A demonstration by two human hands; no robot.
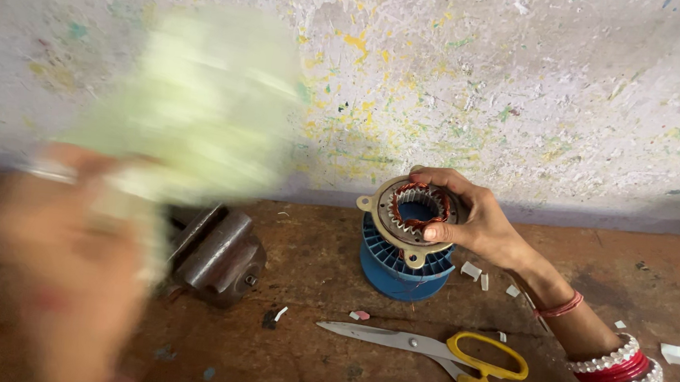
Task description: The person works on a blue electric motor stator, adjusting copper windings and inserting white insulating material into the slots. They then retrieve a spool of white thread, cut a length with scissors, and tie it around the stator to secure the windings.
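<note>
My right hand (481, 220) grips a round metal motor stator (413, 212) with copper windings in its toothed bore, tilted toward me. The stator rests on top of a blue plastic spool (399, 266) standing on the brown bench. My left hand (64, 257) is raised close to the camera at the left and heavily blurred. It holds a pale green sheet-like thing (201, 97), also blurred; what it is cannot be made out.
Yellow-handled scissors (444, 356) lie on the bench in front of the spool. A rusty metal vise (216, 250) sits left of the spool. Small white scraps (676, 355) are scattered at the right. A paint-speckled wall (530, 85) rises behind the bench.
</note>
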